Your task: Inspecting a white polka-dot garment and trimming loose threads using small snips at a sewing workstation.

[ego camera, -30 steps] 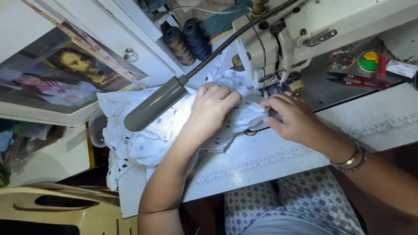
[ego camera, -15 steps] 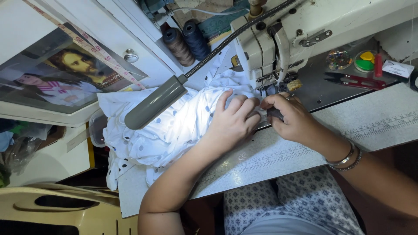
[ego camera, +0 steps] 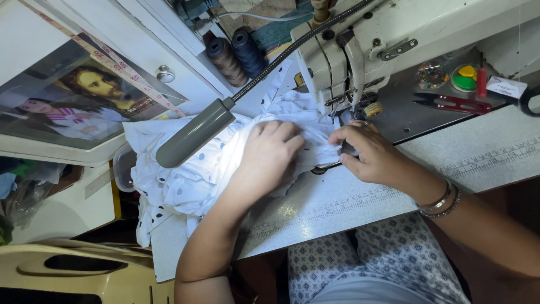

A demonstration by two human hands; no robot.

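The white dotted fabric (ego camera: pixel 185 174) is bunched on the bench (ego camera: pixel 349 205) just left of the sewing machine (ego camera: pixel 394 39), under the grey gooseneck lamp (ego camera: pixel 194 132). It is pressed flat by the left hand (ego camera: pixel 270 155), fingers together and laid over the cloth. Its edge at the needle is pinched in the grip of the right hand (ego camera: pixel 368 155), with red snips (ego camera: pixel 450 104) lying well apart.

Two thread cones (ego camera: pixel 236 53), red snips (ego camera: pixel 450 104), framed picture (ego camera: pixel 73 104), measuring tape (ego camera: pixel 112 70).
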